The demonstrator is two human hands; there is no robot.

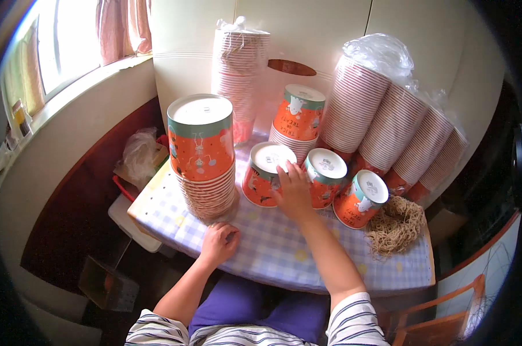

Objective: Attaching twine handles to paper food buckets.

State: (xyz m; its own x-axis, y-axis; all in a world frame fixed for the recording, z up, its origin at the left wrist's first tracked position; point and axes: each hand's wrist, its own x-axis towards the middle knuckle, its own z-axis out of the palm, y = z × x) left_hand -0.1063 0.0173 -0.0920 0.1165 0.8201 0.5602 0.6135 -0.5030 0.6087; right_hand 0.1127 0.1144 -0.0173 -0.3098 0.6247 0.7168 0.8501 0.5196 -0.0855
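Observation:
My right hand (294, 193) rests against the right side of an upside-down orange paper bucket (260, 187), its fingertips on the white base and the thumb lower on the printed wall. My left hand (219, 243) lies loosely curled at the table's near edge, with nothing visible in it, just in front of a tall stack of nested paper buckets (200, 150). Right of my right hand stand two more upside-down buckets, a middle one (325, 179) and a tilted one (360, 199). Behind them rises a shorter nested stack (298, 118).
Plastic-wrapped stacks of buckets lean at the back right (358, 104); another wrapped stack (241, 81) stands at the back. A tangled bundle of tan string (396, 226) lies at the right of the checked tablecloth (272, 254). A wooden chair (442, 323) is at lower right.

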